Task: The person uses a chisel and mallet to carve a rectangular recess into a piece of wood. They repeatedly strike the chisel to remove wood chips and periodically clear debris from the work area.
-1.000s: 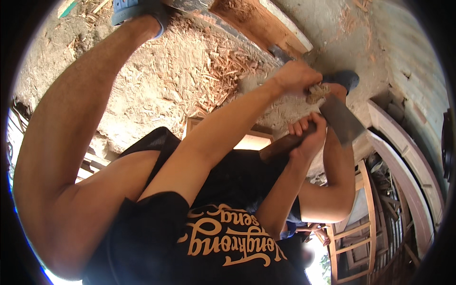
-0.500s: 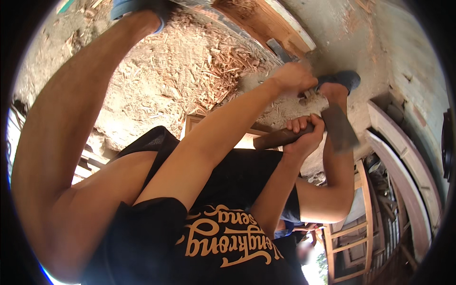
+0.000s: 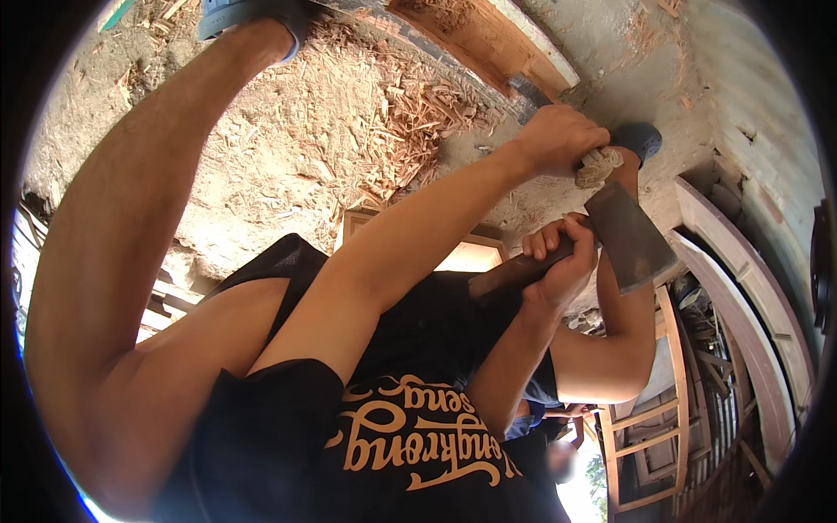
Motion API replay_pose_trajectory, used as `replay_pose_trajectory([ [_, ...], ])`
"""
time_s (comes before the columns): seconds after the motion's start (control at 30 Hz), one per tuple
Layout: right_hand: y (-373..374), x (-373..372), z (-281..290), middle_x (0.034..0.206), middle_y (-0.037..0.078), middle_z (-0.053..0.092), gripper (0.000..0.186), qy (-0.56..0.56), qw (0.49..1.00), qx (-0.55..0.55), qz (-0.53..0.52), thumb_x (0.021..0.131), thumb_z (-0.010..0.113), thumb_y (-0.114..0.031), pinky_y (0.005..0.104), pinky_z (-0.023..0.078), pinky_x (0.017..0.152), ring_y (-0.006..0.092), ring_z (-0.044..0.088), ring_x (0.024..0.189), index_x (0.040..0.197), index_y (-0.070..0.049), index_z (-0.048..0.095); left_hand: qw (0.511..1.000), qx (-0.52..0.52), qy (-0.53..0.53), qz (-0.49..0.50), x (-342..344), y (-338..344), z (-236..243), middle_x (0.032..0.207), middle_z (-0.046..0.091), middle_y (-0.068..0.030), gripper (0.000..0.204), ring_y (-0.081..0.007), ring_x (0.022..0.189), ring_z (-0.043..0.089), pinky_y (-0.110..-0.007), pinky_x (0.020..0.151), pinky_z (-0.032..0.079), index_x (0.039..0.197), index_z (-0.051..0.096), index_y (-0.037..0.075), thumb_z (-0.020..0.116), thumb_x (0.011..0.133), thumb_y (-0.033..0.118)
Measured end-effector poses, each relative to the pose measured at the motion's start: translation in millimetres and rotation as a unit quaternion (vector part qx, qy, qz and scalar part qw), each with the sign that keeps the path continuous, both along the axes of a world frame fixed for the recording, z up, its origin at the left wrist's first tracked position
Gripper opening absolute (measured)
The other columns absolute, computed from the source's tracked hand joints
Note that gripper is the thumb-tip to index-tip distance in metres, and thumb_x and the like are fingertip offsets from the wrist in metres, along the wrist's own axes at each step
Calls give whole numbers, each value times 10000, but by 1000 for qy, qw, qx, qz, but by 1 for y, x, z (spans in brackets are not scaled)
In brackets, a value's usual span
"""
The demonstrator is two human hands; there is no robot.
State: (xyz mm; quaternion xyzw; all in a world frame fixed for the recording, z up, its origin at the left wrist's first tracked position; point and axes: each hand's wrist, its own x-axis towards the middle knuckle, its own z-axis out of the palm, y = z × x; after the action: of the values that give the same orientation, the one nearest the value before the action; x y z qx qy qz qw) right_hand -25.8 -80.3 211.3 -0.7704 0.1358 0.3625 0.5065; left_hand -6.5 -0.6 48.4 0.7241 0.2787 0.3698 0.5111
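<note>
My left hand (image 3: pixel 562 139) is closed around a chisel. The chisel's dark flat blade (image 3: pixel 527 96) points up toward a wooden beam (image 3: pixel 547 63) with a hollowed channel, reaching its near edge; whether the tip touches wood I cannot tell. A pale, frayed handle end (image 3: pixel 598 167) sticks out on the other side of the fist. Below it, my right hand (image 3: pixel 562 257) grips a wooden mallet by its thick, short handle (image 3: pixel 506 277). The mallet's dark, blocky head (image 3: pixel 629 240) sits to the right of that hand, a little apart from the chisel handle.
Wood chips (image 3: pixel 418 126) lie heaped on the dirt floor (image 3: pixel 288 131) beside the beam. My sandalled feet stand at either side. Curved wooden panels (image 3: pixel 741 305) lean along the right wall, near a ladder-like wooden frame (image 3: pixel 649 427). Part of another person (image 3: pixel 562 453) shows at lower right.
The mallet head has moved down, away from the chisel handle. My left hand and the chisel have shifted slightly right, baring more of the handle's frayed end.
</note>
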Motion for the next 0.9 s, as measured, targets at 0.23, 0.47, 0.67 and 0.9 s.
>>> replay_pose_trajectory([
  [0.23,10,3,14,599,58,405,131,-17,1000,-6,1,808,539,-93,306,362,463,152,381,482,911,-38,480,999,-32,-12,-21,-6,9,-1,717,630,-48,189,-282,721,639,-408,619,485,828,599,131,709,678,164],
  [0.47,12,7,5,599,22,398,91,-130,989,67,-2,850,522,-155,308,374,515,133,388,495,873,-74,487,998,-39,17,-48,-7,7,-1,704,624,-67,195,-301,714,635,-424,621,487,819,608,134,715,656,148],
  [0.67,8,13,-7,589,15,393,85,47,997,46,-39,836,530,-162,314,386,534,138,394,489,828,-95,478,994,-14,60,-94,-11,0,-12,704,616,-80,239,-322,723,625,-439,643,487,805,608,136,744,608,132],
  [0.9,-4,24,-8,616,18,388,94,113,990,54,-67,815,542,-140,306,362,500,141,377,494,872,-101,479,997,-29,35,-65,-8,1,-8,691,613,-75,248,-319,716,628,-443,626,487,805,604,140,749,605,134],
])
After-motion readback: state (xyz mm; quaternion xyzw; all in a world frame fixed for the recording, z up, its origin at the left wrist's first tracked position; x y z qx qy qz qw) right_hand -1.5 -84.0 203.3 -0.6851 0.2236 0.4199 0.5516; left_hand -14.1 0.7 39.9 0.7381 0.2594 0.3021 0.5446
